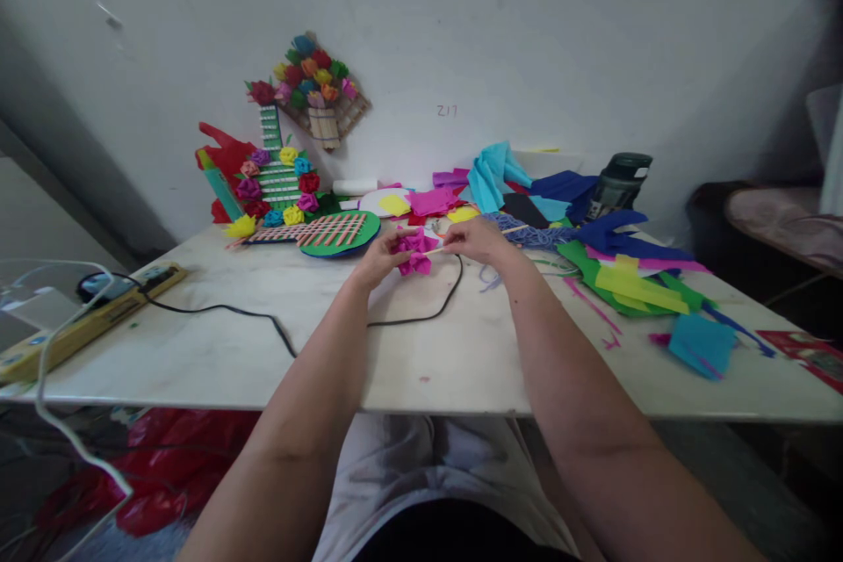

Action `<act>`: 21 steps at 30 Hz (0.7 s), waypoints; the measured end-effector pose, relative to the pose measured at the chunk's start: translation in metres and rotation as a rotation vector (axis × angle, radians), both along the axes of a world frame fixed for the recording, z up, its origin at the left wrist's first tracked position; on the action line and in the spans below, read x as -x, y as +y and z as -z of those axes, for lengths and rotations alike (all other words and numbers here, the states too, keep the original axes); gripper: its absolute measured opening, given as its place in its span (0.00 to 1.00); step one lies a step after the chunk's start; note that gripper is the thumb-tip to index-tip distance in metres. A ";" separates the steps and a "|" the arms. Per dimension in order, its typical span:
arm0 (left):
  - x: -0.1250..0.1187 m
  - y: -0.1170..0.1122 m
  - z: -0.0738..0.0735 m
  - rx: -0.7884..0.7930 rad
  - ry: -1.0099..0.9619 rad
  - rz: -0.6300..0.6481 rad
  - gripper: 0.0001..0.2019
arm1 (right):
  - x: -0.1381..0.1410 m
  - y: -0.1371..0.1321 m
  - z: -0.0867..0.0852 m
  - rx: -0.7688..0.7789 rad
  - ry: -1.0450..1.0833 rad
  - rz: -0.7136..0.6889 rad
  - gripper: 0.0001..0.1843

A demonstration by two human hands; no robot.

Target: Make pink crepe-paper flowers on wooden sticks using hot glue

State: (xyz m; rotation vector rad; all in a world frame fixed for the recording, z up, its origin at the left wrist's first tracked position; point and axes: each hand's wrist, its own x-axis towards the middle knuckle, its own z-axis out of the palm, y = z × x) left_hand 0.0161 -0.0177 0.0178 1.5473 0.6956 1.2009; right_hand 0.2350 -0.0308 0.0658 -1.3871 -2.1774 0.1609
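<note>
At frame centre, my left fingers (398, 260) grip pink paper (416, 264); my right fingers (454, 239) pinch a stick (433, 252) pointing left toward it.

Hot pink amid brights

The paper (416, 263) at the frame's centre is hot pink; the stick (435, 251), pale tan. Upper left, the bouquet (309, 70) mixes red, blue, green, yellow, orange and pink. Left of centre, pinkish rods (333, 230) criss-cross a green disc (370, 230). Lower left, the bag (190, 448) is red. The table (230, 369) is white with faint grey marbling.
</note>
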 end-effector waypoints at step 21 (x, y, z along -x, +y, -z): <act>-0.003 0.002 0.002 0.132 -0.181 -0.157 0.32 | -0.007 -0.001 -0.003 0.133 0.039 0.120 0.10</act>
